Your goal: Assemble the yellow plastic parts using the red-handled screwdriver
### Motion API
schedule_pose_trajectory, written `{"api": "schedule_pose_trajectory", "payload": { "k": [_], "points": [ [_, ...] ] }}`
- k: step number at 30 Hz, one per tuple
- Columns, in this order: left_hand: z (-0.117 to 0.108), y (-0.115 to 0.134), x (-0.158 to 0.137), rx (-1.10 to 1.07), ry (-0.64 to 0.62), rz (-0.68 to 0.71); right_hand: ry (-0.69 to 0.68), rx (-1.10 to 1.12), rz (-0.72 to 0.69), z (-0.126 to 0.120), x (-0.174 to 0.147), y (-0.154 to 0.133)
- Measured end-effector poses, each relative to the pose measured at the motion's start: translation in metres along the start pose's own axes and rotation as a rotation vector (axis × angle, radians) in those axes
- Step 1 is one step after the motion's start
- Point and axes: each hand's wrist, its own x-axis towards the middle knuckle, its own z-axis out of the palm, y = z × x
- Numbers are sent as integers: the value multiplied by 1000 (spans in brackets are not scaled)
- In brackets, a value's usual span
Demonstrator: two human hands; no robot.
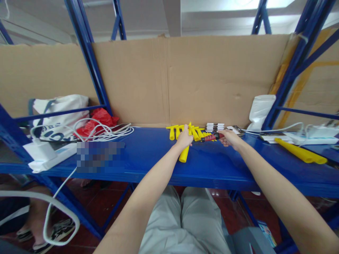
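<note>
I had both arms stretched forward and angled inward, bare along the forearms. The left arm [148, 185] ran up from the bottom edge, a little left of middle; the right arm [278, 185] slanted in from the lower right. The left grip [184, 138] was curled closed, back upward. The right grip [230, 138] was closed too, its fingers folded under. The two sat near each other, apart, about level, both wrists nearly straight. Below, my thighs [185, 215] pointed forward side by side.
</note>
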Motion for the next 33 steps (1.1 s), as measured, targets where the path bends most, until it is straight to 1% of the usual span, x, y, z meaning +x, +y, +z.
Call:
{"api": "schedule_pose_trajectory", "payload": {
  "k": [2,4,6,8,11,13,15,17,21,26,33],
  "points": [
    [1,0,0,-3,-20,24,-154,-35,17,0,0,5],
    [1,1,-1,-11,-37,42,-278,-88,-15,-1,1,11],
    [2,2,-2,-18,-46,55,-352,-171,-77,0,1,16],
    [3,4,-3,-10,-52,63,-366,-272,-164,4,2,19],
    [5,7,-5,6,-78,83,-308,-433,-355,11,4,19],
    [7,10,-7,5,-104,104,-208,-524,-504,17,5,16],
    [9,13,-8,5,-125,126,-87,-561,-635,22,5,12],
    [10,15,-10,16,-150,143,-5,-541,-728,27,3,9],
    [11,20,-13,54,-200,184,33,-515,-833,34,2,8],
    [10,24,-16,140,-175,255,48,-533,-939,36,4,12],
    [9,26,-19,132,-177,258,63,-550,-981,34,3,13]
  ]
}}
